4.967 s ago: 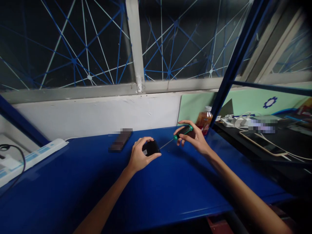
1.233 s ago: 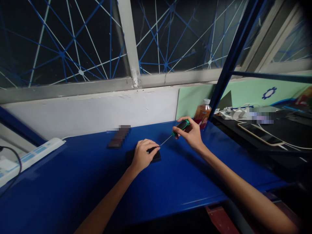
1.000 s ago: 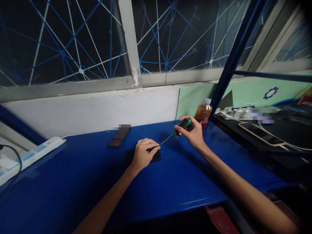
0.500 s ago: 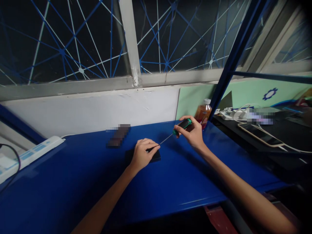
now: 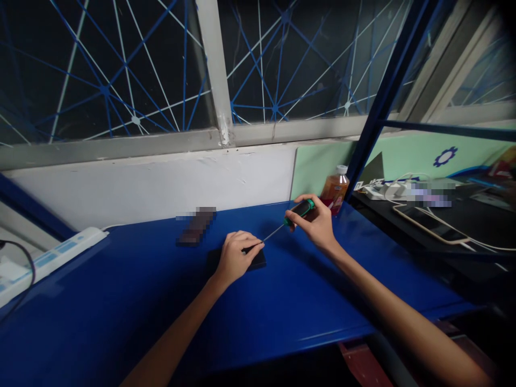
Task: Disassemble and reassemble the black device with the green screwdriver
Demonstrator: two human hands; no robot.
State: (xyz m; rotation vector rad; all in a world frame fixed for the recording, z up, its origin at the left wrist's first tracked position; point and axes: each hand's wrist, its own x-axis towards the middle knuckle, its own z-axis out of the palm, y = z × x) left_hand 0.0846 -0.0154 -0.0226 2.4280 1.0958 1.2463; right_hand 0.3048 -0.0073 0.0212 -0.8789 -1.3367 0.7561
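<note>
My right hand [image 5: 316,220] is closed around the green and black handle of a screwdriver [image 5: 300,210]. The thin metal shaft slopes down and left, and its tip ends at the fingertips of my left hand [image 5: 237,252]. Those fingers pinch a small black piece [image 5: 246,249], mostly covered by the hand, so its kind does not show. Whether the tip touches that piece, I cannot tell. Beneath my left hand a flat black rectangular object [image 5: 258,262] lies on the blue table [image 5: 282,317], partly hidden by the hand.
A blurred-out dark oblong item [image 5: 197,226] lies behind my left hand. Near the wall at the right stands a bottle of reddish drink [image 5: 335,189]. A white power strip [image 5: 52,260] runs along the left edge. Beyond the blue frame post, a phone [image 5: 429,223] with cables rests on a black table.
The screwdriver and my right hand have shifted very slightly left and down. My left hand keeps its place and its pinch.
</note>
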